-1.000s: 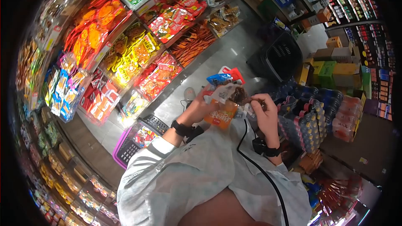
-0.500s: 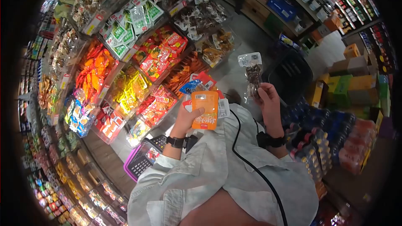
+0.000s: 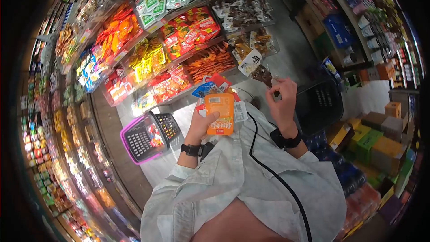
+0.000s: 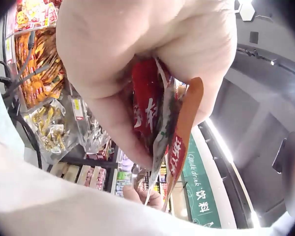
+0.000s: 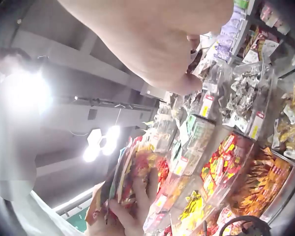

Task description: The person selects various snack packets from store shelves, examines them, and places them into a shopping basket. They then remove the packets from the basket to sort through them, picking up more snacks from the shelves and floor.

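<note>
My left hand [image 3: 197,127] holds a fanned bunch of snack packets, the thumb lying across the orange packet [image 3: 220,107] in front. Behind it show a blue packet [image 3: 202,90], a red packet [image 3: 220,81] and a white label edge. From the left wrist view, a red packet [image 4: 146,110] and the orange one stand on edge between fingers and thumb. Off to the right, my right hand [image 3: 283,101] pinches a small clear packet [image 3: 262,75] with dark contents and a white top, tilted toward the snack bins. Its fingers partly hide the packet's lower end.
Ahead are bins of bagged snacks: dark ones [image 3: 242,11], brown ones [image 3: 262,42], red ones [image 3: 190,31]. A purple-rimmed basket [image 3: 132,150] with packets stands lower left; a black basket [image 3: 320,107] is at right, near boxes [image 3: 380,148]. A black cable [image 3: 273,170] crosses my shirt.
My right hand has drawn the dark packet away from the bunch to the right, and has tilted it toward the bins. The head view has shifted; the left hand keeps its bunch.
</note>
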Tool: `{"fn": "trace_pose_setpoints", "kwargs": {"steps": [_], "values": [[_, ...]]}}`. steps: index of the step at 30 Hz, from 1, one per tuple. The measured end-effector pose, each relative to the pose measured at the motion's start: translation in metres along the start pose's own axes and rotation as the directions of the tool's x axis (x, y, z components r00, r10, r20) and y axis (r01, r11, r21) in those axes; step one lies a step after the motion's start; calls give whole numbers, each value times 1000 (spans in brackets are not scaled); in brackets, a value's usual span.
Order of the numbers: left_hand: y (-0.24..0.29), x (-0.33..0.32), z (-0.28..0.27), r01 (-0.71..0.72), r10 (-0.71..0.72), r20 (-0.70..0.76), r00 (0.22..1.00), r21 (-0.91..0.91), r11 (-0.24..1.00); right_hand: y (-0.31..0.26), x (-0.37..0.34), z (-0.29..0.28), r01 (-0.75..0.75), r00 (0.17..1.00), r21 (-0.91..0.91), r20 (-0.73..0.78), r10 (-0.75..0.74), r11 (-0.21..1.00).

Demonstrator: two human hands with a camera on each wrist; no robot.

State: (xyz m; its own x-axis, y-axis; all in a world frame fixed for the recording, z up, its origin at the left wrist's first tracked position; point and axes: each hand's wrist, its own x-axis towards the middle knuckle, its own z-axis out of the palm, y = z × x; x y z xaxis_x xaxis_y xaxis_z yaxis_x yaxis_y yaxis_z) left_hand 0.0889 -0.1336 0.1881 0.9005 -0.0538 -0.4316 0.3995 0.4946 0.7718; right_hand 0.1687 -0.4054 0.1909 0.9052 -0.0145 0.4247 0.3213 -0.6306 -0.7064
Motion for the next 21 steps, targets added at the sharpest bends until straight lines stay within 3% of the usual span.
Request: {"fn": "trace_pose_setpoints", "kwargs": {"steps": [4,7,11,13,16,19,21], "values": [[-4,-21,-4,-12,10,-46,999,-42,999,-1,0,15,122,992,16,34,-123,992],[-13,-27,-7,-2,-3,-77,997,-71,997,-9,-5,22,66,987,184,130,-91,981],[-17,-34,-27,-1,0,-23,1000,-65,998,-22,-27,41,-273,950,449,262,167,851],[-15,-41,-40,-5,5,12,1000,-52,999,-29,-43,51,-450,891,585,350,290,675],[-11,-59,-60,-22,25,43,999,-54,998,-52,-61,56,-571,819,587,450,355,574],[-11,-81,-91,-1,6,71,997,-77,997,-69,-77,60,-809,574,525,607,550,265],[-22,-94,-114,-30,32,52,998,-50,998,-74,-86,59,-836,516,510,604,608,203]]}}
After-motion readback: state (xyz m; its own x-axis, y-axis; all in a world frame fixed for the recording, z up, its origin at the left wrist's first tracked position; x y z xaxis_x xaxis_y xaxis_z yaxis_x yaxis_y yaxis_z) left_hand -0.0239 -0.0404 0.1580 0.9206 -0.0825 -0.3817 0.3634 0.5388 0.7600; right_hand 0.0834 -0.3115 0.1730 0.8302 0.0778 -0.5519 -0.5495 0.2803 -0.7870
